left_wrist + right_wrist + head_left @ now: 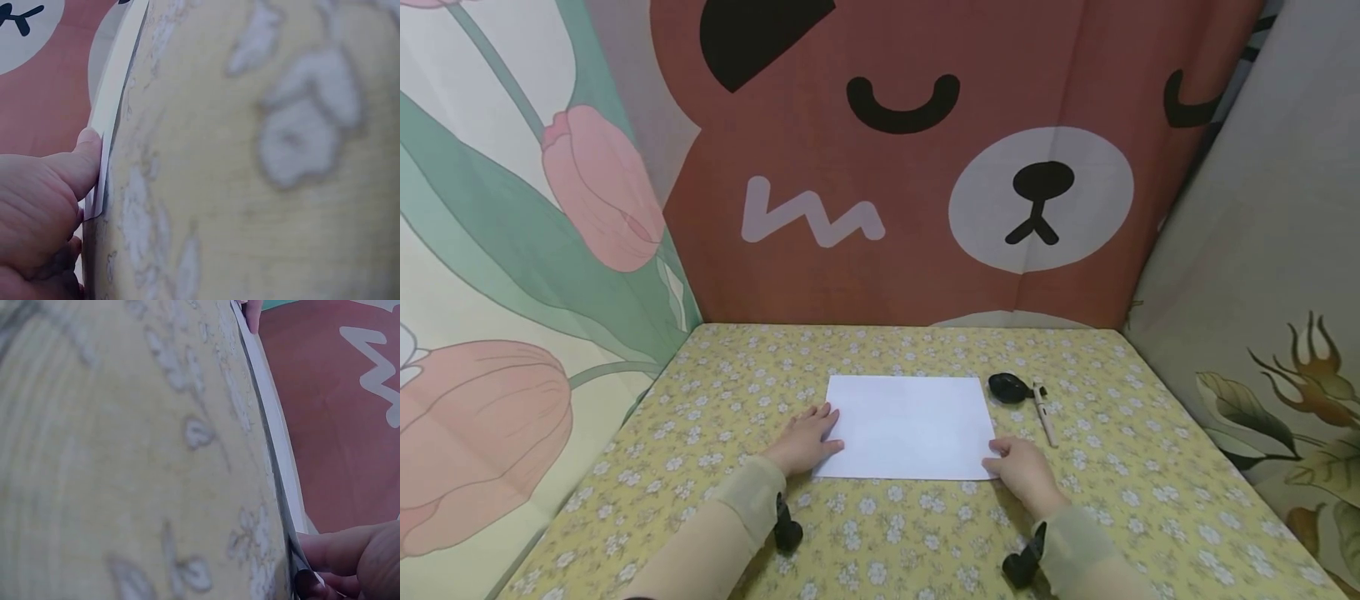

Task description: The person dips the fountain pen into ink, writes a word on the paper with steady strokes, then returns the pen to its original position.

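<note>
- Head view: one rectangular white sheet [910, 427] lies near the middle of the worktop [880, 537], between the two hands. Blank, smooth, matt, straight-edged; no marks seen on its upper face.
- Orientation: long axis runs left to right across the person's front; short edges point toward the rear backdrop [820, 292]. Near long edge faces the person.
- Left hand [803, 442]: loosely spread, fingers extended, fingertips and thumb resting on the sheet's left edge; not closed round it.
- Right hand [1024, 473]: fingers bent, thumb and forefinger pinching the sheet at its near right corner.
- Worktop covering: yellow, small white flowers with greyish sprigs.
- Beside the sheet's right edge: a glossy black rounded object [1009, 388] with a narrow end, and a slim pale pen-like stick [1044, 417] lying lengthwise away from the person. The two meet or nearly meet; contact not certain.
- Backdrop: reddish-brown, printed with a bear face. Left hanging [602, 192] bears pink tulips.
- Left wrist view: sheet is foreshortened to a narrow pale band; thumb lies along its edge near a corner. Remaining fingers partly hidden.
- Right wrist view: again a thin white strip, thumb against one face, a shadowed fingertip at the opposite side of the corner.
</note>
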Demonstrator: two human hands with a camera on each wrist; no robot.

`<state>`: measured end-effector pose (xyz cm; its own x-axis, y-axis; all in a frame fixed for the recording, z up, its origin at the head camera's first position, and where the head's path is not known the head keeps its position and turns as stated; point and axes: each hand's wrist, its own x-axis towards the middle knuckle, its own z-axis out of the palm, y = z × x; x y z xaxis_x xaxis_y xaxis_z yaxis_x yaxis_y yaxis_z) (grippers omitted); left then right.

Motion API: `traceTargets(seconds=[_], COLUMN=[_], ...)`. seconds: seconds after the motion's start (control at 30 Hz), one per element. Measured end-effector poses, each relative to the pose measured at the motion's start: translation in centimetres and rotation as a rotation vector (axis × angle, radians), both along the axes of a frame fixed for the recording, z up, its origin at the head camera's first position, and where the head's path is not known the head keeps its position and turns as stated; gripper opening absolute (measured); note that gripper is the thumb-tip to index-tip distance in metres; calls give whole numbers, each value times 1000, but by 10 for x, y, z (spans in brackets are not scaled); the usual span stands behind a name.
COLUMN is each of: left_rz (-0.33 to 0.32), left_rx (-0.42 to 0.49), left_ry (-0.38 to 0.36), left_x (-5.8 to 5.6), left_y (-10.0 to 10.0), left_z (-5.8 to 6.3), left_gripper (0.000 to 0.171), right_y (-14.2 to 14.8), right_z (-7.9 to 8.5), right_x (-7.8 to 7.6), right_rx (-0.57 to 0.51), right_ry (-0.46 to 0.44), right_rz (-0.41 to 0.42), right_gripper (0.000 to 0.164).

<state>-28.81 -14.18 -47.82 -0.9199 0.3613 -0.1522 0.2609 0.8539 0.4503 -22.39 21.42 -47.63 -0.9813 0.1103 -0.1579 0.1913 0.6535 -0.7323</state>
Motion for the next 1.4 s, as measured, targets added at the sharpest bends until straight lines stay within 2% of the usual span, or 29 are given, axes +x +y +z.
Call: traceTargets(seconds=[0.13,0.33,0.6,0.87,1.17,1.4], left_rz=[-10,-87,-137,-149,-168,-171], left_rx=[33,63,16,32,77,88], left_ry=[-6,-12,6,-12,-15,-9], left_x=[0,5,13,12,10,8], left_y=[1,3,-1,-6,-10,-12], left_z=[0,3,3,-2,-6,-12], left_gripper=[61,56,70,74,75,76], right_y=[1,0,1,4,13,15], right_z=[0,0,-1,1,0,0], right_x=[1,1,-1,-1,-6,-8], right_rx=[26,58,175,256,207,179], right_ry=[10,15,19,42,13,-9], right_rz=[15,37,54,128,190,197], right_gripper=[41,41,37,37,44,47])
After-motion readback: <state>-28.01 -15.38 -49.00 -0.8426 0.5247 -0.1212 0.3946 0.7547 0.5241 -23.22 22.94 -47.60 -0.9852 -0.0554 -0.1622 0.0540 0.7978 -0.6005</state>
